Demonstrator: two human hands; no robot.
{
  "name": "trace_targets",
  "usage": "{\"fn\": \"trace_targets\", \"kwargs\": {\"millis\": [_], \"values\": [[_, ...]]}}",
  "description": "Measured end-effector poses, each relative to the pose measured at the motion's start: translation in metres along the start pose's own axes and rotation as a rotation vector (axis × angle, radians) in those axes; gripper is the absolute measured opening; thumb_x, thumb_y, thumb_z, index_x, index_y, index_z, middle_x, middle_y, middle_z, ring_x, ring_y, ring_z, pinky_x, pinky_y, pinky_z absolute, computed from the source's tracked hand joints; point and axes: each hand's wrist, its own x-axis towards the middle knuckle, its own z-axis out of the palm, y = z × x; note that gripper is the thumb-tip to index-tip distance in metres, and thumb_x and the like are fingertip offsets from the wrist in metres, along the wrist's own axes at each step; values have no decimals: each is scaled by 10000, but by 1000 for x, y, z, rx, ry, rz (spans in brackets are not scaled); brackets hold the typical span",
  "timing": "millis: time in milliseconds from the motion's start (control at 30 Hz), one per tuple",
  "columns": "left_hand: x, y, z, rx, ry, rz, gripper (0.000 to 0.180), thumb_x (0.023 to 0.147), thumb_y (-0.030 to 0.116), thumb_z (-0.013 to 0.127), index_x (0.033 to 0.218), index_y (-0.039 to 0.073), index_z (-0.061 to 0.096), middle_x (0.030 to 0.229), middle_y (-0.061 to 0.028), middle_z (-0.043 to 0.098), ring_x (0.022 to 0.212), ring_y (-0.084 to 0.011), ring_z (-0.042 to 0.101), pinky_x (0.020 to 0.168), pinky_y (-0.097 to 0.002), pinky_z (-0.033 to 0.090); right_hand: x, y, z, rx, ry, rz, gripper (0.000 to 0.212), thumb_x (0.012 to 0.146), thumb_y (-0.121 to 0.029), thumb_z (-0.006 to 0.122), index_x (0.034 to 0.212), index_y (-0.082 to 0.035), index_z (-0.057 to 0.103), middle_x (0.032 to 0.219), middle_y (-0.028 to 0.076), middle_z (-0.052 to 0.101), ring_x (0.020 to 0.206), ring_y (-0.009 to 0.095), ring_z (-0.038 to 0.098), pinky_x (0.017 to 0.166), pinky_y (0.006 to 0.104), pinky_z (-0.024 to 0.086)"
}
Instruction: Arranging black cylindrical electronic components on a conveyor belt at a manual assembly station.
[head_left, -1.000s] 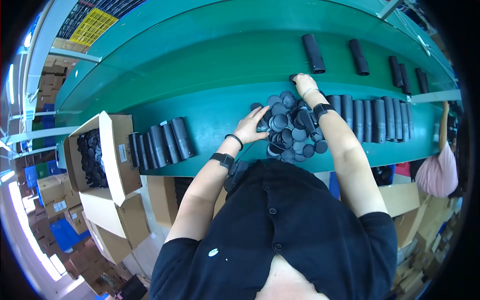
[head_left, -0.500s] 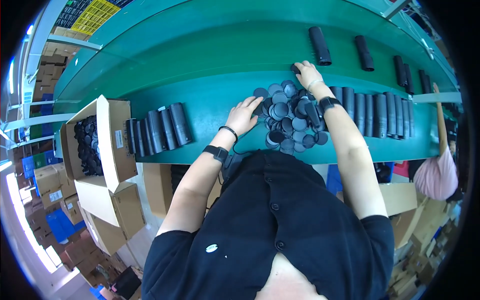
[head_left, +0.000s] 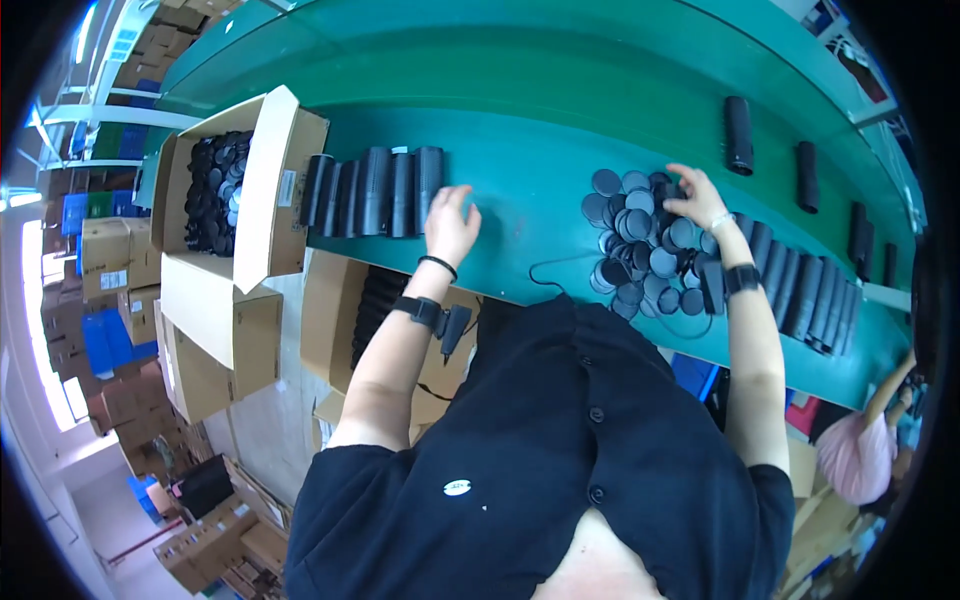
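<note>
Head view: the left hand (head_left: pixel 453 230), fingers parted, is positioned at the rightmost black tube (head_left: pixel 428 182) of the left row (head_left: pixel 374 190) on the table (head_left: pixel 530 165). The right hand (head_left: pixel 702 203) curls at the upper right edge of the black disc pile (head_left: pixel 638 224); whether it grips anything cannot be determined.
</note>
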Motion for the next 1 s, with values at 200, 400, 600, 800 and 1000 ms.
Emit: {"fn": "trace_targets", "kwargs": {"millis": [200, 400, 600, 800, 1000], "values": [[44, -30, -6, 400, -68, -276, 653, 818, 263, 672, 1348, 33, 369, 1131, -211, 538, 1049, -379, 548, 838, -453, 498, -45, -48, 6, -38, -50, 17, 759, 577, -90, 798, 1287, -136, 534, 1031, 153, 550, 982, 304, 566, 879, 379, 482], [78, -41, -2, 369, -345, -407, 975, 719, 279, 770, 1451, 35, 173, 1186, -224, 518, 1063, -359, 561, 858, -443, 501, -73, -119, 32, 298, 20, -15, 817, 596, 40, 766, 1343, -165, 505, 1118, 60, 561, 1014, 184, 530, 849, 303, 460], [67, -42, -1, -414, -513, -85, 843, 569, 94, 813, 1310, -8, 425, 1206, -138, 536, 1116, -270, 537, 963, -358, 436, -68, -180, 51, 684, 2, -18, 846, 642, 67, 743, 1405, -107, 423, 1248, 77, 538, 1148, 174, 492, 965, 309, 413], [59, 47, -57, -1027, -918, 69, 717, 601, -5, 773, 1257, 80, 497, 1150, -24, 563, 1084, -139, 521, 941, -287, 431, -46, -230, 58, 595, 21, -109, 823, 678, 76, 686, 1425, -86, 381, 1298, 113, 512, 1213, 191, 471, 998, 329, 390], [60, 53, -62, -1245, -1076, 34, 686, 605, -6, 772, 1243, 69, 532, 1128, -6, 567, 1061, -113, 528, 905, -289, 464, -38, -249, 56, 779, 17, -152, 808, 694, 87, 666, 1421, -85, 356, 1326, 136, 495, 1231, 204, 475, 1023, 342, 389]]}}
